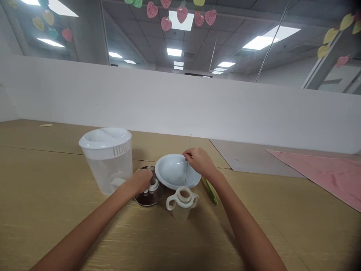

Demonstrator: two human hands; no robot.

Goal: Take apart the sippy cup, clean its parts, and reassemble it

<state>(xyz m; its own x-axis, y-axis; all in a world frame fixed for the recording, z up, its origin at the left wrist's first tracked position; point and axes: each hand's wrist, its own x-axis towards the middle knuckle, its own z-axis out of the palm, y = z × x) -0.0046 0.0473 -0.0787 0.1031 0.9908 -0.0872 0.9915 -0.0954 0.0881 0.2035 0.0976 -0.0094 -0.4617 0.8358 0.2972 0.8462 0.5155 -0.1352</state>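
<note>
My right hand (199,162) is closed in a pinch on a thin wire rod (186,174). The rod stands nearly upright, with a small loop at its top and its lower end inside a white bowl (165,180). My left hand (141,181) reaches over a dark round metal plate (149,200), its fingers curled down among small white parts (153,184). Whatever those fingers hold is hidden. In front of the bowl stands a baby bottle (182,207) with two handles and an open neck.
A clear plastic bucket (117,171) with a white lid stands left of the plate. Right of the bowl lies a green long-handled thing (211,192), partly behind my right arm. A pink cloth (324,169) lies at the far right. A white wall (169,101) rises behind the table.
</note>
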